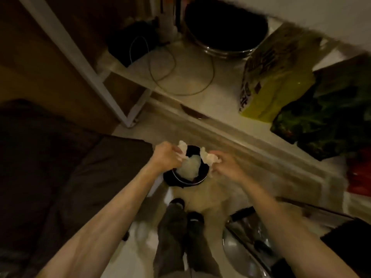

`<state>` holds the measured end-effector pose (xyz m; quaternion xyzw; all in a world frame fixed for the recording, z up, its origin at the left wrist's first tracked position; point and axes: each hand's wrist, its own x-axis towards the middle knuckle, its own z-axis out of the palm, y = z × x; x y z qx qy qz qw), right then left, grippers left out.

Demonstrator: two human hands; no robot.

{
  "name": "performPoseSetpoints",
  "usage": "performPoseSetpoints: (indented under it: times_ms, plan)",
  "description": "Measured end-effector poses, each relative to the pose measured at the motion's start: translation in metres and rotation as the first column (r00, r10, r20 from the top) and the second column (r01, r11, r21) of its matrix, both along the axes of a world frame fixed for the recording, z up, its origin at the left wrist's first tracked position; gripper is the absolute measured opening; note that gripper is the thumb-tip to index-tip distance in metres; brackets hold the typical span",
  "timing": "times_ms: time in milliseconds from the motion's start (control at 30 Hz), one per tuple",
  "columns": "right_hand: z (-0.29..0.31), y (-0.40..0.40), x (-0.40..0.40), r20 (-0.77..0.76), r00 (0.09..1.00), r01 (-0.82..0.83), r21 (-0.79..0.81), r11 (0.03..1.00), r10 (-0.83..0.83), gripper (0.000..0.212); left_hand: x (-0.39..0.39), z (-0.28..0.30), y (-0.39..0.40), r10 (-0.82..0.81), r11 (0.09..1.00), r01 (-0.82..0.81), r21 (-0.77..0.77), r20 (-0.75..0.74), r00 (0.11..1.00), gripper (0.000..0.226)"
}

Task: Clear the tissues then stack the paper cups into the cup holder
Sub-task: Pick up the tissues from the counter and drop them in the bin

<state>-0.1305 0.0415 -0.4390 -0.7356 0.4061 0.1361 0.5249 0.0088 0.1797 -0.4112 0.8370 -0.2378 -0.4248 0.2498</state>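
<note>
Over the bin [185,173], both hands meet above its open mouth. Left hand [165,157]: fingers curled, pinching 1 crumpled tissue [183,147] at the fingertips; the wad sticks out past the knuckles, above the bin's far-left rim. Right hand [225,166]: fingers curled shut round a 2nd tissue [207,158], which juts from the thumb side over the right rim. The 2 wads are near each other but apart, with dark bin interior between them.

Bin: small, round, dark, with a thin pale rim line; a pale crumpled mass [189,167] lies inside, material unclear in the blur. It stands on the pale floor [216,195], just ahead of the person's 2 dark shoes [177,203].

Room: tight. Dark cushion [66,173] close on the left, a low pale step [230,125] on the right and beyond, white frame leg [122,115] at far left. On the step: a looping cable [180,77], a shiny metal pot [226,31], a yellow-green bag [275,85]. Frame soft and dim; fine texture not legible.
</note>
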Motion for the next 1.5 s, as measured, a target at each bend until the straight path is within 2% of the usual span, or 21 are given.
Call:
performPoseSetpoints:
  times_ms: [67,167,267,367,433,600,667,767,833,1000,1200,1333,1500]
  plan:
    - [-0.053,0.006,-0.007,0.003,1.000,0.025,-0.019,1.000,-0.025,0.049,-0.009,-0.047,0.002,0.065,0.998,-0.065,-0.007,0.033,0.997,0.028]
    - [-0.125,0.010,-0.014,-0.003,0.996,0.086,-0.046,0.995,-0.086,0.051,-0.017,-0.119,0.002,0.077,0.997,-0.076,-0.027,0.061,0.995,0.026]
    - [-0.195,0.009,-0.015,-0.015,0.983,0.180,-0.034,0.983,-0.181,0.040,-0.022,-0.196,0.000,0.077,0.996,-0.075,-0.039,0.048,0.996,0.028]
    - [-0.267,0.004,-0.012,-0.017,0.969,0.245,-0.101,0.964,-0.248,0.023,-0.026,-0.275,-0.004,0.079,0.996,-0.077,-0.037,0.058,0.995,0.031]
    - [-0.311,0.005,-0.007,-0.018,0.965,0.260,-0.110,0.959,-0.263,0.020,-0.029,-0.319,-0.008,0.087,0.996,-0.085,-0.022,0.055,0.995,0.031]
    - [-0.396,0.012,0.010,-0.082,0.960,0.264,-0.030,0.964,-0.266,0.032,-0.030,-0.401,-0.022,0.162,0.986,-0.163,-0.021,-0.027,0.986,0.033]
    - [-0.416,0.009,0.015,-0.112,0.954,0.281,0.013,0.960,-0.278,0.038,-0.028,-0.421,-0.028,0.163,0.987,-0.163,0.017,-0.045,0.986,0.037]
    - [-0.424,0.001,0.021,-0.156,0.958,0.252,0.056,0.966,-0.240,0.057,-0.028,-0.432,-0.034,0.106,0.993,-0.102,0.058,-0.071,0.992,0.050]
    - [-0.419,-0.003,0.022,-0.158,0.965,0.223,0.077,0.972,-0.209,0.066,-0.028,-0.428,-0.035,0.107,0.993,-0.101,0.053,-0.112,0.988,0.056]
    - [-0.372,-0.008,0.023,-0.103,0.980,0.176,0.049,0.983,-0.170,0.058,-0.019,-0.383,-0.032,0.109,0.994,-0.107,0.027,-0.129,0.986,0.058]
    - [-0.247,-0.005,0.035,-0.010,0.995,0.099,0.008,0.995,-0.099,0.049,-0.007,-0.261,-0.031,0.049,0.995,-0.060,-0.073,-0.150,0.987,0.062]
    - [-0.130,0.003,0.042,0.112,0.994,0.026,-0.050,0.998,-0.021,0.045,0.001,-0.151,-0.022,0.010,0.990,-0.016,-0.139,-0.040,0.999,0.060]
    - [0.020,0.008,0.048,0.307,0.951,-0.016,-0.091,0.996,0.044,0.040,0.009,-0.010,-0.014,-0.009,0.958,0.075,-0.278,0.232,0.973,0.057]
